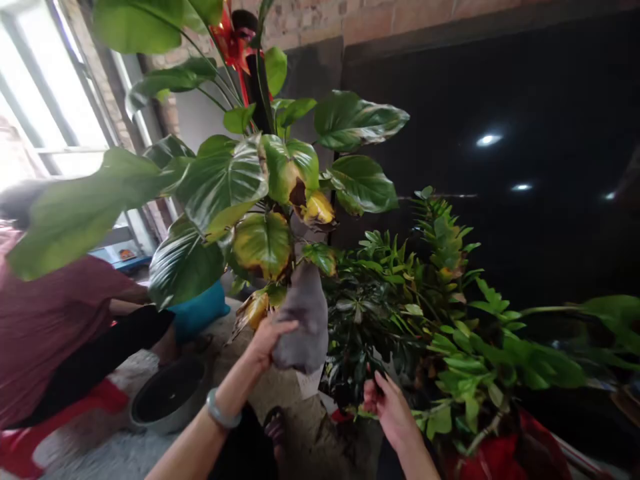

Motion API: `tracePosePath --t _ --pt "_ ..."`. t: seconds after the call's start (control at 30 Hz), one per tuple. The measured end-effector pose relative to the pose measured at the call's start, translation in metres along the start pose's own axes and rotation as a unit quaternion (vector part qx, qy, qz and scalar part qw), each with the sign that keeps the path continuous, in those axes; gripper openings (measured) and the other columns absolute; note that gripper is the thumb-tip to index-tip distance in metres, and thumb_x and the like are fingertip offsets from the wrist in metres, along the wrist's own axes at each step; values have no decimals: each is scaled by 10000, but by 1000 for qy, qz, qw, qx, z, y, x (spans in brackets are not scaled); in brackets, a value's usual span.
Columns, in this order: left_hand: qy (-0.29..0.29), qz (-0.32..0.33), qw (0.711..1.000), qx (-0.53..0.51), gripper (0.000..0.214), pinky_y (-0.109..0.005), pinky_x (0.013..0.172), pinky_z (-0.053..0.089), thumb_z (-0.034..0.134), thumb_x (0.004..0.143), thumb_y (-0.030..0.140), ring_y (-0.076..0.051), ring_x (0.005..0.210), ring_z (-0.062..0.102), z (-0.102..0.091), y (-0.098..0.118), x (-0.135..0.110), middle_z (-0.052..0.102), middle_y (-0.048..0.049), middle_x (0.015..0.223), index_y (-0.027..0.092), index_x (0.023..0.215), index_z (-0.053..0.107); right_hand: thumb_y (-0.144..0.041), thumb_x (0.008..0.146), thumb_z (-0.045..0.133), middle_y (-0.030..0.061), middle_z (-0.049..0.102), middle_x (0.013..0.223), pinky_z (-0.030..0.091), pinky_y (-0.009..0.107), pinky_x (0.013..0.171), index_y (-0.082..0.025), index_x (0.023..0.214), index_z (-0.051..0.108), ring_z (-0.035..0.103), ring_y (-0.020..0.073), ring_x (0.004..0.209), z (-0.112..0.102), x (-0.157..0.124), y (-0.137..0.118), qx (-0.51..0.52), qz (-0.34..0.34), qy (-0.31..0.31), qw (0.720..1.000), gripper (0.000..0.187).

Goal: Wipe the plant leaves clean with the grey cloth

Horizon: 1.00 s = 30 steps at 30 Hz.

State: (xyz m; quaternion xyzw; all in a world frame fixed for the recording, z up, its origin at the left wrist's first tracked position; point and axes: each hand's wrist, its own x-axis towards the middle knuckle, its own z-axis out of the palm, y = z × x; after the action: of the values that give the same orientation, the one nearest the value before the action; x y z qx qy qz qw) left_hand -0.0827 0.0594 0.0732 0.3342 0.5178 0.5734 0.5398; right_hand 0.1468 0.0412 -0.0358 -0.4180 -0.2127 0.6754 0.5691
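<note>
My left hand (269,339), with a bracelet on the wrist, grips a grey cloth (303,327) by its left side, thumb in front and fingers partly behind. The cloth hangs just below the lower leaves of a tall broad-leaved potted plant (227,177). Some of those leaves are yellow with brown edges, such as the yellowed leaf (263,245) above the cloth. My right hand (386,402) is closed, fingers curled, in front of dark green foliage (357,313); whatever it may hold does not show.
At left a person (65,293) sits on a red plastic stool (65,423), beside a dark round basin (173,393) and a blue bag (200,310). Leafy green plants (480,353) crowd the right, above red wrapping (515,453). A dark glossy panel (525,133) stands behind.
</note>
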Motion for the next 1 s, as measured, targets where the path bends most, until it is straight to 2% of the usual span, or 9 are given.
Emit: tracePosePath --t 0.1,0.2,0.33,0.4,0.5,0.63,0.77,0.87,1.0 --pt "-66 -120 990 30 299 -336 572 498 729 437 183 -231 549 646 -11 -35 -20 710 -48 588 133 730 689 -494 366 839 -28 604 492 410 221 393 -186 676 623 504 104 421 -4 1 3 -2 13 8 1000 488" --pt "-137 -114 984 -15 402 -350 623 515 746 444 186 -254 632 673 -23 -23 -33 737 -66 694 136 840 702 -497 341 847 -12 624 507 418 222 400 -183 691 635 517 106 428 -8 2 3 -2 21 12 1000 516" --pt "-33 42 997 -47 405 -308 634 515 778 458 188 -214 639 665 -21 33 -9 730 -37 724 151 847 675 -485 320 856 -5 622 495 416 225 384 -176 714 648 514 110 424 -5 3 2 5 20 16 1000 542" --pt "15 65 997 -31 370 -295 607 508 777 452 175 -196 602 650 -12 37 9 715 -27 681 148 802 659 -490 312 854 2 624 498 422 230 387 -171 701 646 520 113 427 -2 3 3 6 23 21 1000 544" --pt "-10 -18 999 27 297 -304 553 496 753 430 163 -194 529 625 -3 0 16 694 -29 593 148 707 645 -499 333 843 -2 622 500 419 229 396 -174 688 640 523 112 426 1 0 4 0 20 9 1000 523" --pt "-107 -136 983 58 359 -321 581 511 710 413 146 -227 594 658 -18 -45 -13 711 4 605 179 770 682 -513 384 824 -2 627 513 398 215 402 -176 706 647 531 109 435 0 -2 1 -4 15 -8 1000 499" --pt "-79 -101 992 -3 463 -357 612 532 719 404 137 -258 615 670 -33 2 -27 740 -28 705 187 863 703 -512 359 831 5 626 501 410 224 403 -170 629 622 523 109 429 -2 -1 -4 -2 13 2 1000 483" --pt "-35 9 998 -54 404 -329 593 531 734 407 155 -235 580 662 -15 48 -11 732 -28 684 179 808 696 -521 349 829 10 630 499 418 233 387 -170 624 624 521 117 429 1 0 -3 7 4 11 1000 491" --pt "-70 -10 997 -37 343 -317 611 522 760 425 182 -221 598 657 27 33 12 732 -48 698 151 760 692 -541 334 826 6 627 491 421 229 375 -161 714 665 517 112 413 5 1 -1 31 13 10 999 561"
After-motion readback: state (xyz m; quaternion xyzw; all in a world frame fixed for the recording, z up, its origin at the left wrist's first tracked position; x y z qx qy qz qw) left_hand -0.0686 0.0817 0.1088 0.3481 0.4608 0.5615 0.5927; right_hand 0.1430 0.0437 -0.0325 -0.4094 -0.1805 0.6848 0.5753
